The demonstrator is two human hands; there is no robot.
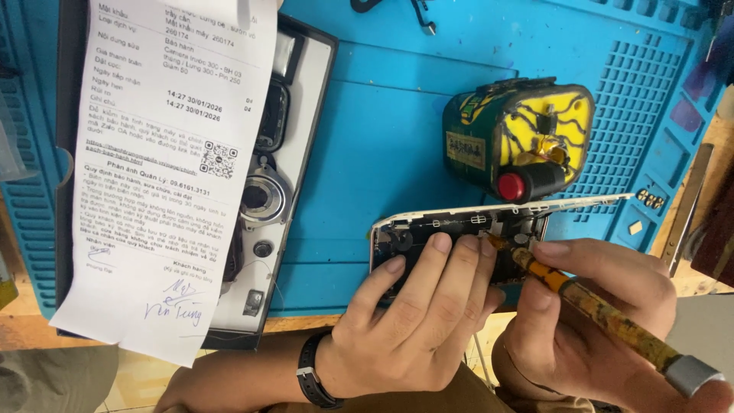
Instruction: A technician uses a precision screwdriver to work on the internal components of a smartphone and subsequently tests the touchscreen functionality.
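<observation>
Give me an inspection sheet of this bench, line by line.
Surface: blue mat with ribbed and gridded edges, on a wooden bench.
Job's things: opened phone tilted up on its edge; screwdriver tip at its inner parts.
Clutter: paper slip lying over a detached panel; green and yellow box with a red knob; small bits at the mat's right edge.
Grippers: left hand steadies the phone, with a dark wristband; right hand holds the screwdriver.
Cables: nothing seen for certain.
Surroundings: dark tool part at the top edge; metal strip at right.
</observation>
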